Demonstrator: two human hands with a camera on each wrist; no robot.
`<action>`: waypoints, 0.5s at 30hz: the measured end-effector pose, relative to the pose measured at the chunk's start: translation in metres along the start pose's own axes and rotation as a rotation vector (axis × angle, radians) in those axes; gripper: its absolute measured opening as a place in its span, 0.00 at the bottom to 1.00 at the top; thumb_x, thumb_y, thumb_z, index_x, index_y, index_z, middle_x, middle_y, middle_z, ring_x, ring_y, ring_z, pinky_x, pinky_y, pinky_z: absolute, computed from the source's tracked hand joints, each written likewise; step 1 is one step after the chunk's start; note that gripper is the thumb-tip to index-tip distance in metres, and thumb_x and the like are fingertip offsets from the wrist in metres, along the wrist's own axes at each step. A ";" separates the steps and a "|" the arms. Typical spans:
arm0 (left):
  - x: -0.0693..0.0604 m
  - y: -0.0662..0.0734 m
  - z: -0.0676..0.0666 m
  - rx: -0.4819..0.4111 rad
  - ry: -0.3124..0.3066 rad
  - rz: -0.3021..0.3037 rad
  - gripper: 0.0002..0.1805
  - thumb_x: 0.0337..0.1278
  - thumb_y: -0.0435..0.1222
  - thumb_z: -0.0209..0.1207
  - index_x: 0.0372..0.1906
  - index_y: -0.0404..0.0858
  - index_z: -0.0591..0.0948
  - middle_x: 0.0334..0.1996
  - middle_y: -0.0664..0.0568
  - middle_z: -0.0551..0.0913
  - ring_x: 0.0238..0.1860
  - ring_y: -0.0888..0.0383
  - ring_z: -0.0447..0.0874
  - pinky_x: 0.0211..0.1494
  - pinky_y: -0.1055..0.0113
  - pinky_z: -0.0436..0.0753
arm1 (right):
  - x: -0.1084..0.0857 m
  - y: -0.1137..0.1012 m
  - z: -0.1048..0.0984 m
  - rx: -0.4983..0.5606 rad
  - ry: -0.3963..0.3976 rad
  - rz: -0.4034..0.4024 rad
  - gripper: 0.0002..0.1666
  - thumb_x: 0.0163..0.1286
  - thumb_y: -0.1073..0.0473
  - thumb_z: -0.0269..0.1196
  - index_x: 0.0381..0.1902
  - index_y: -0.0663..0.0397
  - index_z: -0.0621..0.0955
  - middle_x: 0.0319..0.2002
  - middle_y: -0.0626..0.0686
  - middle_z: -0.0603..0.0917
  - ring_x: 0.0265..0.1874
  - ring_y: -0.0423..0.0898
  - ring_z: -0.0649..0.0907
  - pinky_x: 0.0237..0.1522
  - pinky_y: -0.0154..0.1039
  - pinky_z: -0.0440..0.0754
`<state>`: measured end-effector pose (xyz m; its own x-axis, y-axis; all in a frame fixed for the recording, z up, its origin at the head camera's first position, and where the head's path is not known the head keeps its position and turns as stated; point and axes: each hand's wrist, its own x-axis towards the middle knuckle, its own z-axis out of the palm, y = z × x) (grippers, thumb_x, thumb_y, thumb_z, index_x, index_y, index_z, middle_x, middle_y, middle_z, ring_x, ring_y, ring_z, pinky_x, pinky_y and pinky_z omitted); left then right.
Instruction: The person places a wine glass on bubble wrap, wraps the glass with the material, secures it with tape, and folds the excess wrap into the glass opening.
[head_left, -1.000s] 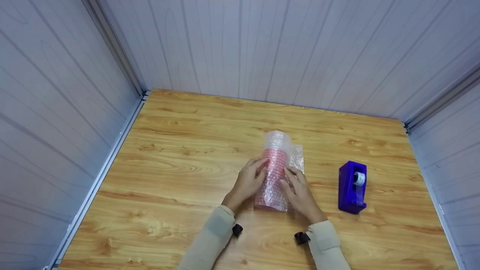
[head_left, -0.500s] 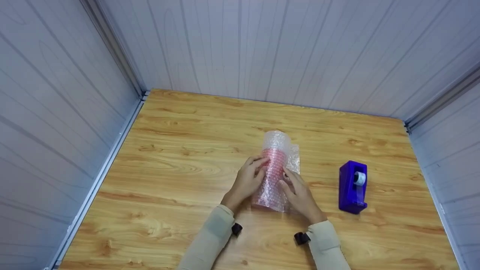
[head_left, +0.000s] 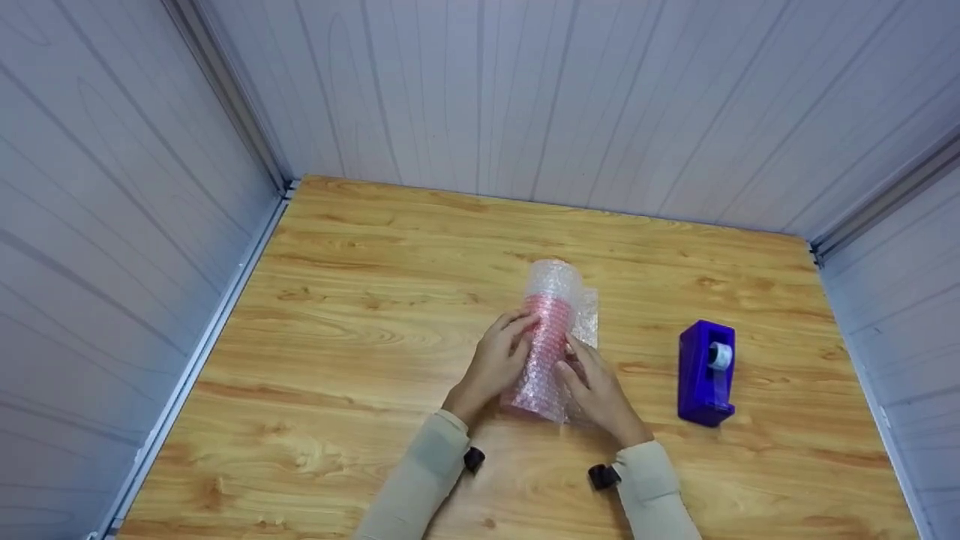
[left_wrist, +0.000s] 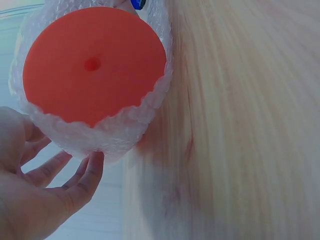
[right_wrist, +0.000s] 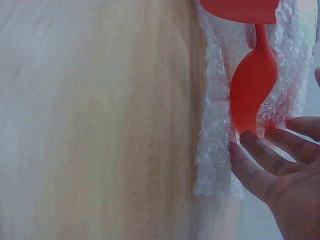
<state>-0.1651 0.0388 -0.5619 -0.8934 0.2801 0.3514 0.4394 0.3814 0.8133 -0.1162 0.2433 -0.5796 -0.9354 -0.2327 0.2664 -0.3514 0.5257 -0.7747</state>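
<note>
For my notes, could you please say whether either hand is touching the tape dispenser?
No, the left hand and right hand are both on the bubble wrap, while the tape dispenser stands apart.

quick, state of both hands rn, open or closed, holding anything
Left hand: open, fingers touching the bubble-wrapped roll, not closed round it.
Right hand: open, fingers against the roll's other side.
</note>
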 end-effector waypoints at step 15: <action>0.000 0.001 0.004 0.037 0.007 0.034 0.20 0.64 0.22 0.57 0.60 0.33 0.80 0.60 0.42 0.77 0.61 0.48 0.76 0.65 0.60 0.74 | -0.002 -0.003 -0.002 0.050 -0.022 0.093 0.35 0.76 0.58 0.59 0.74 0.67 0.62 0.65 0.66 0.73 0.54 0.58 0.81 0.56 0.49 0.80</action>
<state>-0.1641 0.0430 -0.5629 -0.8785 0.2870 0.3820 0.4725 0.4038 0.7834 -0.1135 0.2437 -0.5769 -0.9626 -0.2030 0.1794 -0.2599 0.5049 -0.8231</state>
